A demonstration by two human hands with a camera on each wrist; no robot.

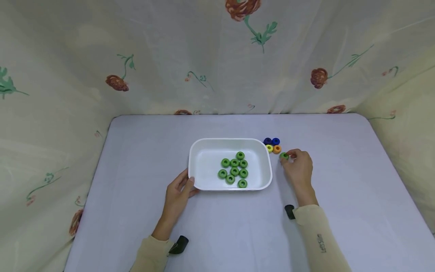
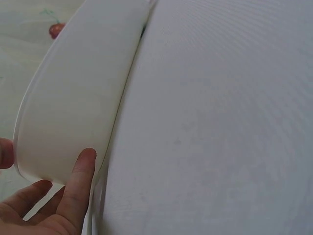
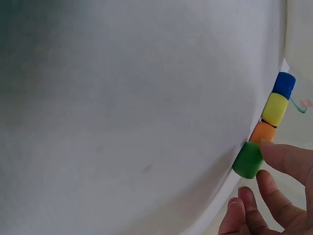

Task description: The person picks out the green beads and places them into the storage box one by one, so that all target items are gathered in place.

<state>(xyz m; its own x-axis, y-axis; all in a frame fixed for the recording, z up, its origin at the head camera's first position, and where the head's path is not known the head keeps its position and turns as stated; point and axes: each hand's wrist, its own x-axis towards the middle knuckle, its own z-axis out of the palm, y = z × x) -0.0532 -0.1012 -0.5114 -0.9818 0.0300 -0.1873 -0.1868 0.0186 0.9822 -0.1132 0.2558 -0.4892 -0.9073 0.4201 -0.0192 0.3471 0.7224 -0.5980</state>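
My left hand (image 1: 178, 190) grips the near left corner of a white tray (image 1: 264, 183), its thumb at the rim and its fingers against the outer wall. Several green beads (image 1: 234, 163) with round holes lie inside the tray. To the right of the tray, my right hand (image 1: 300, 169) pinches another green bead (image 3: 248, 160) between thumb and forefinger. Just beyond that bead sit an orange bead (image 1: 276, 149), a yellow bead (image 1: 269, 148), a blue bead (image 1: 276, 141) and a dark blue bead (image 1: 267, 141), clustered at the tray's right edge.
A pale cloth covers the table (image 1: 142, 151). Behind it and at both sides hangs a flowered curtain (image 1: 163, 49). Dark wrist-worn devices show at the left cuff (image 1: 153, 251) and the right cuff (image 1: 306, 213).
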